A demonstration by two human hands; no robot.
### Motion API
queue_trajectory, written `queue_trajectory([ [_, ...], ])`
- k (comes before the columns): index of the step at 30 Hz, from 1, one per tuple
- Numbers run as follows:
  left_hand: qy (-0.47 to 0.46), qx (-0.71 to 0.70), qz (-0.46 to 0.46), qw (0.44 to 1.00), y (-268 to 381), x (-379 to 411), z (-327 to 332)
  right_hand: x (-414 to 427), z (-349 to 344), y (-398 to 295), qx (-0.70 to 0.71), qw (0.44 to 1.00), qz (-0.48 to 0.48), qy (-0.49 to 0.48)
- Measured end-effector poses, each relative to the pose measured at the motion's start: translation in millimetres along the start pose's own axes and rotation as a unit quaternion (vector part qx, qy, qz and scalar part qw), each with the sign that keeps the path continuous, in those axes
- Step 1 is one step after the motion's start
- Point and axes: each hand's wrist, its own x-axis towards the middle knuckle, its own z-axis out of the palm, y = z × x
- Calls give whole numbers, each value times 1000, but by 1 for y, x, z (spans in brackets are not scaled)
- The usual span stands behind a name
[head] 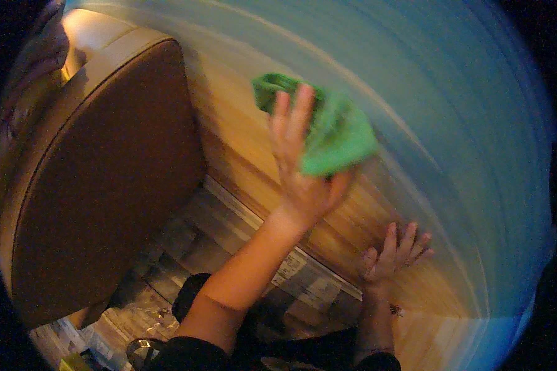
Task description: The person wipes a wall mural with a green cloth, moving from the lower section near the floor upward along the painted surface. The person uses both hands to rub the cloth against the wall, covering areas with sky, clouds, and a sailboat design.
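Observation:
My left hand (pixel 301 171) reaches up at the middle, blurred. A green cloth (pixel 341 132) is gripped between its thumb and fingers, with two fingers showing over the cloth. It is held at the wall where wood panelling (pixel 241 153) meets a blue-green upper part (pixel 427 102); whether it touches cannot be told. To the right, my right hand (pixel 394 257) holds nothing. Its fingers are spread, and it appears to lean on the panelling near the upper edge.
A large brown upholstered piece of furniture (pixel 116 171), seemingly a sofa, stands at the left against the wall. A baseboard (pixel 241 204) runs along the wood-look floor (pixel 190 241). Partly cut-off items, one yellow-green (pixel 74 363), lie at the lower left.

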Motion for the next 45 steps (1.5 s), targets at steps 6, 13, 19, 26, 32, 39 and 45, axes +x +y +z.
queue_trajectory([
  [6,52,8,-179,982,-25,-35,-17,30,-17,-32,117,993,-8,19],
  [13,48,85,-301,949,-37,-44,-12,93,-17,-42,54,999,-1,9],
  [19,40,50,-130,990,-59,-1,-20,96,8,-49,-62,998,-15,7],
  [26,110,71,-411,902,-96,-63,-24,109,10,-49,-93,995,-24,26],
  [32,88,117,-490,859,-130,-136,-17,140,-11,-42,-123,991,-29,39],
  [39,50,12,-406,912,23,-69,-14,122,-40,-37,-94,992,-82,14],
  [45,-48,-46,-100,993,39,-68,-33,103,-95,-32,4,995,-98,-8],
])
